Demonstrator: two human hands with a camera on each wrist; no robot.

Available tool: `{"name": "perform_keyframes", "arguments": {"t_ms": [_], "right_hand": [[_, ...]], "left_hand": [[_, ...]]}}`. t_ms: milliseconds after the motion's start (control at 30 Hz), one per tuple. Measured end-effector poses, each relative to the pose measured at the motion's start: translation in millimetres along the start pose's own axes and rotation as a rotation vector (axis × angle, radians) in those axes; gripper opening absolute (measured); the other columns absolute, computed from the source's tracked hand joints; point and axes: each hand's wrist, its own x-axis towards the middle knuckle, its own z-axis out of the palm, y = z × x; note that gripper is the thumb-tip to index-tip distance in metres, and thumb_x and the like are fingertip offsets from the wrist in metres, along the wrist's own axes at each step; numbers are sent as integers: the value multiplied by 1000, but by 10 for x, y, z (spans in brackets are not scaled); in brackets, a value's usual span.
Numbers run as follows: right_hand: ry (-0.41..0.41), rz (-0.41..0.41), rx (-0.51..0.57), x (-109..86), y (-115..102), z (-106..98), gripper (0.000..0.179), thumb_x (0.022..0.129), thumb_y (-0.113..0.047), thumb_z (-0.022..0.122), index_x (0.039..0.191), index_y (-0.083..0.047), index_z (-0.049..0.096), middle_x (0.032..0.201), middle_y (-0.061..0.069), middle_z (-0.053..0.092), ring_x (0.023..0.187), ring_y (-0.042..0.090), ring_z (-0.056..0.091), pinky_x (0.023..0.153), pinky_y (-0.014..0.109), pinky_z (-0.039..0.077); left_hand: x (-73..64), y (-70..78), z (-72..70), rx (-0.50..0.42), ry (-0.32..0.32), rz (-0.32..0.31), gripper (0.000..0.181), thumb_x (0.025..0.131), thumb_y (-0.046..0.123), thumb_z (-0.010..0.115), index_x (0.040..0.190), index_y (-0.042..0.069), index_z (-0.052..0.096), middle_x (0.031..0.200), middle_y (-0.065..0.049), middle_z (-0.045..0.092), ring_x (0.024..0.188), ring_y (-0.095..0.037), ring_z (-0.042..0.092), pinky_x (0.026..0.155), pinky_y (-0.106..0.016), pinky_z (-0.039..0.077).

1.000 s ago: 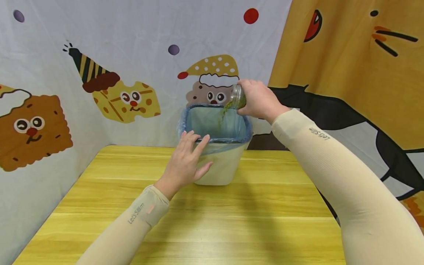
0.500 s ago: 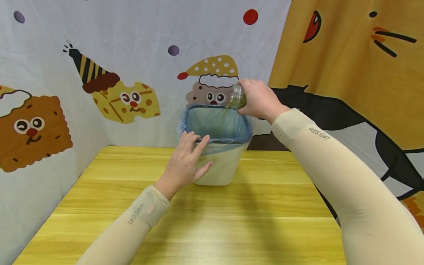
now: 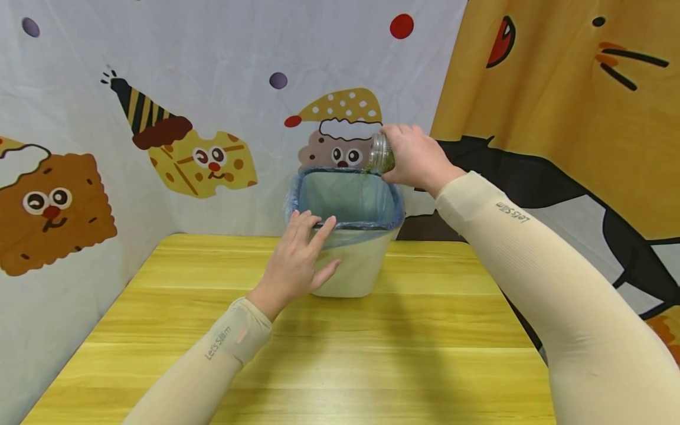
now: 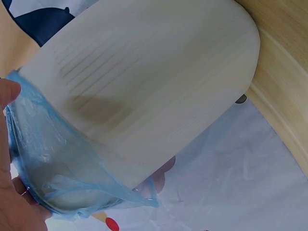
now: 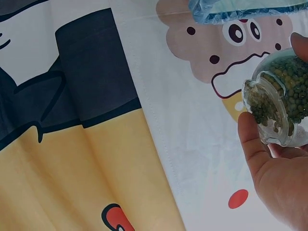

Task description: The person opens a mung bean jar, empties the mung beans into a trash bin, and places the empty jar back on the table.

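Observation:
In the head view a cream bin point(image 3: 347, 268) stands on the table, lined with a thin blue plastic bag point(image 3: 366, 226) folded over its rim. My left hand point(image 3: 294, 260) rests at the near-left rim, fingers extended over it and thumb apart; the left wrist view shows the fingers by the bag point(image 4: 62, 154). Above the far-right rim, my right hand point(image 3: 417, 154) grips a clear jar point(image 3: 381, 154) tipped on its side, mouth to the left. Small green beans point(image 5: 294, 84) sit inside the jar in the right wrist view. A few fall from its mouth towards the bin.
The yellow wood-grain table point(image 3: 340, 360) extends in front of the bin. Behind it hangs a white cloth point(image 3: 223, 53) printed with cartoon food, and an orange printed cloth point(image 3: 563, 118) hangs at the right.
The stream of beans from the jar has thinned from a thick trickle to a few. Both hands and the bin have kept almost the same place.

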Motion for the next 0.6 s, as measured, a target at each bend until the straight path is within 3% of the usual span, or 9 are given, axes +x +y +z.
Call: {"name": "perform_keyframes", "arguments": {"t_ms": [600], "right_hand": [[-9, -22, -60, 19, -29, -35, 96, 91, -23, 85, 167, -2, 29, 165, 25, 42, 148, 49, 41, 121, 62, 43]], "left_hand": [[0, 1, 3, -7, 0, -6, 82, 88, 41, 86, 154, 4, 53, 136, -26, 55, 133, -46, 55, 125, -64, 38]]}}
